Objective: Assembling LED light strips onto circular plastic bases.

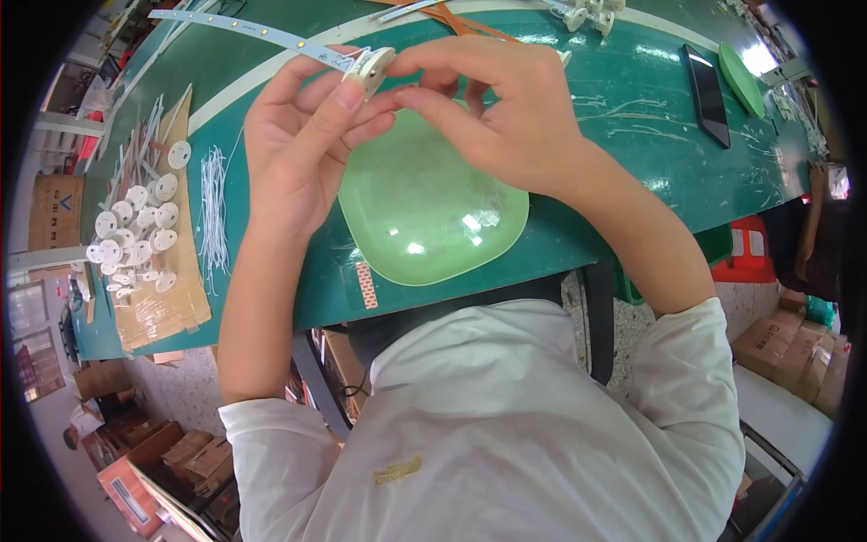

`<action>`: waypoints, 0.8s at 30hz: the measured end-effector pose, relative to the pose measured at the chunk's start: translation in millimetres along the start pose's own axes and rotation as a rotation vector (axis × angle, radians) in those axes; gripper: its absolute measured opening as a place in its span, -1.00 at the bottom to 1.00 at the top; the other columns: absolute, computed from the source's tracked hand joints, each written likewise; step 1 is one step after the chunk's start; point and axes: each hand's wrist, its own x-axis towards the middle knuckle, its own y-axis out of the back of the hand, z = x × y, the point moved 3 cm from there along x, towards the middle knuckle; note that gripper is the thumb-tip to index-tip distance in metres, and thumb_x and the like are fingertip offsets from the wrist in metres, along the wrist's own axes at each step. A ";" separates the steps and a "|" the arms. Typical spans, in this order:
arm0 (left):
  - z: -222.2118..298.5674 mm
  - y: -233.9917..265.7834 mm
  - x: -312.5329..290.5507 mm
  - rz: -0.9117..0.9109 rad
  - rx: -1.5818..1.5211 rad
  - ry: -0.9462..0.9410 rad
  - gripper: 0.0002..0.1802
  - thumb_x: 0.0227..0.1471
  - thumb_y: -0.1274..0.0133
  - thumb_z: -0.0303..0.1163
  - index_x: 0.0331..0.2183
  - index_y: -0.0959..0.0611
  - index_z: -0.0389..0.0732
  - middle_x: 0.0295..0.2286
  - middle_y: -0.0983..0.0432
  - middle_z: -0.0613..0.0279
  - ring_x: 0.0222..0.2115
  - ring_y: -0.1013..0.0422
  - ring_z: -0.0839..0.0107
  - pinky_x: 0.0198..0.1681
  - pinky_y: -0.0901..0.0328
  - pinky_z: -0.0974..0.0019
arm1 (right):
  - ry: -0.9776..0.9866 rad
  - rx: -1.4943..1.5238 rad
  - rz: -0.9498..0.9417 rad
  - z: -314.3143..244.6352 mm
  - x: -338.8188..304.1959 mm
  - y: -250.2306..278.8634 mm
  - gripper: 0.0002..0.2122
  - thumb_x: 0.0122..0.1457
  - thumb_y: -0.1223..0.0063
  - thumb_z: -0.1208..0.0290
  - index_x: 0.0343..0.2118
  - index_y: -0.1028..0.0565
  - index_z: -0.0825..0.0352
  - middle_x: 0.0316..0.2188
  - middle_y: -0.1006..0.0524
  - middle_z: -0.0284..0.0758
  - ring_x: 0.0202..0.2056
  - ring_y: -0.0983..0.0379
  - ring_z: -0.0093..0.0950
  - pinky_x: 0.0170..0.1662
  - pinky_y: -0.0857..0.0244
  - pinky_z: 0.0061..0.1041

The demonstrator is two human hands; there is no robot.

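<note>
My left hand [298,144] is closed on a white round plastic end cap [374,65], pinched between thumb and fingers. From the cap an LED strip [248,31], pale with small yellow chips, stretches to the upper left. My right hand [519,113] comes in from the right with bent fingers. Its index fingertip is at the cap's edge and its thumb tip is close to my left fingertips. Whatever lies between those right fingers is too small to make out. Below both hands a light green plastic tray [433,208] lies on the green table [614,172].
At left, many white end caps [135,226] lie on cardboard [172,312], beside a bundle of white wires [213,212]. A phone [706,95] and another green tray [741,79] lie at right. More caps [591,14] are at the far edge. Another person's arm [813,217] shows far right.
</note>
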 end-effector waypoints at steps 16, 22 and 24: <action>-2.7 1.2 3.7 0.014 -0.186 0.051 -0.74 0.21 -0.03 -0.44 -0.08 -0.49 -0.32 -0.05 -0.49 -0.18 -0.08 -0.51 0.03 0.02 -0.44 0.10 | 0.207 -0.147 0.125 0.1 -0.7 1.8 -0.88 -0.05 -0.28 0.59 -0.39 -0.64 0.32 -0.46 -0.61 -0.34 -0.51 -0.49 -0.52 -0.51 -0.36 -0.58; -1.1 2.2 4.1 -0.038 -0.175 0.017 -0.70 0.20 -0.01 -0.47 -0.04 -0.47 -0.33 0.00 -0.43 -0.23 0.03 -0.42 -0.07 0.11 -0.36 0.09 | 0.362 -0.415 0.160 -3.5 -1.4 5.9 -0.87 -0.12 -0.29 0.61 -0.45 -0.62 0.32 -0.48 -0.60 -0.33 -0.50 -0.51 -0.43 -0.53 -0.36 -0.56; -2.6 1.8 2.9 -0.063 -0.194 0.016 -0.69 0.20 -0.01 -0.48 -0.02 -0.45 -0.34 0.01 -0.42 -0.24 0.06 -0.39 -0.10 0.13 -0.34 0.08 | 0.321 -0.272 0.180 -6.0 -1.5 6.3 -0.88 -0.12 -0.29 0.60 -0.47 -0.61 0.33 -0.49 -0.60 -0.34 -0.52 -0.50 -0.43 -0.53 -0.36 -0.55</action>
